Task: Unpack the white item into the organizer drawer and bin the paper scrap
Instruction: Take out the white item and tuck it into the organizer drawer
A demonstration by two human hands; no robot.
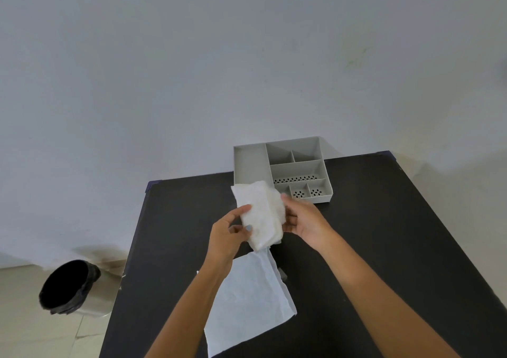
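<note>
Above the black table [384,234], both hands' fingers [244,209] pinch the white item [260,215].

Place: a plain indoor room, sparse like a simple workroom; exact kind unclear
Walls: bare pale wall [192,69]; stained low down
Floor: light tiles [33,335]
Furnishing: black bench [384,220]; lined bin [71,286] beside it
</note>
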